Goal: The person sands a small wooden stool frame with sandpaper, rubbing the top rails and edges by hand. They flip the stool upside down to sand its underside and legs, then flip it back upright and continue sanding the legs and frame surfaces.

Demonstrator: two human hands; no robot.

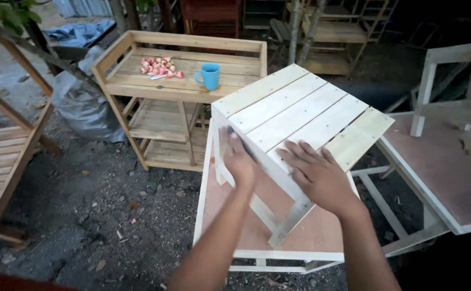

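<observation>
Slatted stool [300, 116], tilted on plywood tabletop [321, 231]. Left hand [239, 161] curled on its front edge, poss. holding sth dark, can't tell. Right hand [317, 175] flat, fingers spread, just beside. Best: brace w/ right, even strokes along grain.

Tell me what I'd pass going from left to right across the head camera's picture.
Slatted wooden frame → grey sack → wooden shelf with pink fruit then blue cup → left hand → right hand on the slatted stool → white frame.
</observation>
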